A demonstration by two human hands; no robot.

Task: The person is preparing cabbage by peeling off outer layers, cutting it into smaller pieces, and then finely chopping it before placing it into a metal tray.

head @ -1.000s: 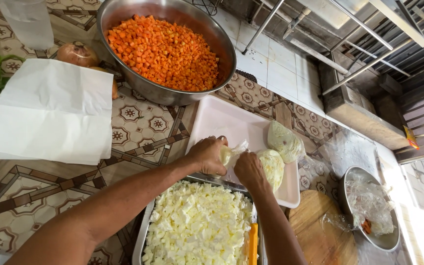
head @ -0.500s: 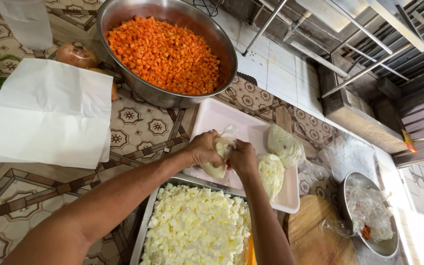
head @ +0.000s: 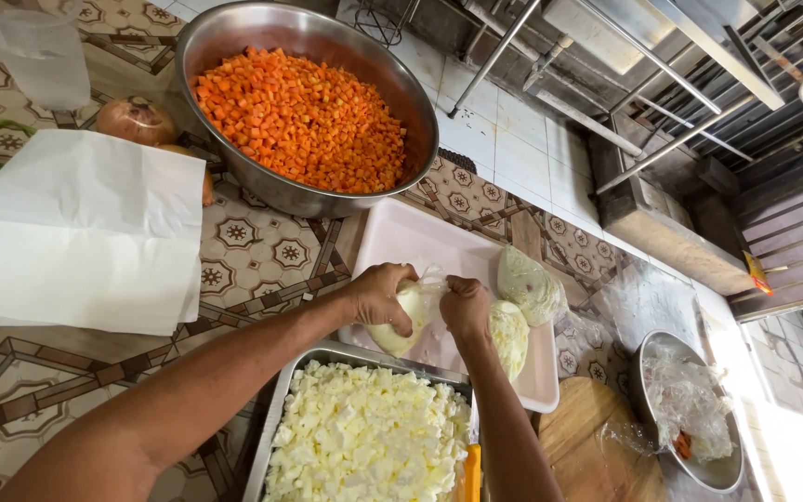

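Observation:
My left hand [head: 381, 293] grips a pale, plastic-wrapped ball of cheese [head: 403, 321] over the pink tray [head: 420, 244]. My right hand [head: 465, 310] pinches the clear wrap at the top of that ball. Two more wrapped cheese balls [head: 524, 284] lie on the tray to the right, one of them [head: 511, 336] just behind my right hand. Below my hands stands a metal tray [head: 276, 432] full of diced white cheese [head: 369, 442].
A big steel bowl [head: 234, 42] of diced carrot sits at the back. White paper [head: 76, 232] and onions [head: 137, 121] lie left on the patterned tile counter. A round wooden board [head: 587, 446] and a small steel bowl [head: 727, 469] holding crumpled plastic are at the right.
My two hands have come together over the wrapped cheese ball and moved slightly left. The right hand left the ball on the tray and now pulls at the wrap.

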